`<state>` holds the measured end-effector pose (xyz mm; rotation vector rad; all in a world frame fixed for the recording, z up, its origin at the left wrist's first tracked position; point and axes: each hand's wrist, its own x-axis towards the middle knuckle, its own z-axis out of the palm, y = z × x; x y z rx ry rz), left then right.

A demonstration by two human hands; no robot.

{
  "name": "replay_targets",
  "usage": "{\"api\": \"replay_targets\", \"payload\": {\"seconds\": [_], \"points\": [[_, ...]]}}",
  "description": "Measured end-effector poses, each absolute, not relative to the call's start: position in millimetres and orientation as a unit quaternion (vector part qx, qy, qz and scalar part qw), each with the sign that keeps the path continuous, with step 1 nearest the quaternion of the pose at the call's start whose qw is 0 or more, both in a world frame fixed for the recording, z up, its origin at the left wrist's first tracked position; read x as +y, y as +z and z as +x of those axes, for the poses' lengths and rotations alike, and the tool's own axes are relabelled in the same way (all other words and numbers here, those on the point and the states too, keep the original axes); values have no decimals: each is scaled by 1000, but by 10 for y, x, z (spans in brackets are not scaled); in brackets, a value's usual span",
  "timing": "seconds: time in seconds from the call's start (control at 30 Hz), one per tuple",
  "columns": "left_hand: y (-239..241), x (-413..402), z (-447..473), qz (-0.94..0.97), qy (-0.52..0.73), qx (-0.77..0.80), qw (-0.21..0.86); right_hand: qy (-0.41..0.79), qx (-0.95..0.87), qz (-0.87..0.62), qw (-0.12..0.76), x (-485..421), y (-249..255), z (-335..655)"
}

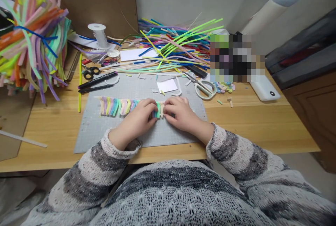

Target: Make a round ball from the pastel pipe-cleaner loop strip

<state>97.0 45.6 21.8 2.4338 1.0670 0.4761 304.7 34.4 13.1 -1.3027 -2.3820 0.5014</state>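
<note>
A row of short pastel pipe cleaner pieces (pixel 115 107) lies side by side on the grey cutting mat (pixel 94 131). My left hand (pixel 141 117) covers the right part of this row, its fingers curled and closed on the pieces near a green one. Close beside it, my right hand (pixel 181 114) is closed at the row's right end, thumb and fingertips at a pale piece. The fingers hide part of the row between the hands. Just above lie a small white card (pixel 167 85) and cream-handled scissors (pixel 203 87) with their blades apart.
A large bundle of coloured pipe cleaners (pixel 34 43) stands at the left; loose pipe cleaners (pixel 178 43) are heaped at the back. A spool (pixel 98 36), black scissors (pixel 90 72) and markers (pixel 98 80) lie back left. At right are cut scraps (pixel 224 87) and a white phone-like object (pixel 265 87).
</note>
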Motion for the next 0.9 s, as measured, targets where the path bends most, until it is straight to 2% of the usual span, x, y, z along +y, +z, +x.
{"api": "replay_targets", "payload": {"seconds": [0.4,0.7,0.9], "points": [[188,457,1017,881,166,397,198,111,-884,-431,145,337,176,3033],[199,427,1049,889,146,407,151,178,-860,-442,184,348,122,3023],[171,435,1055,879,172,410,173,192,-850,-453,191,311,183,2981]]}}
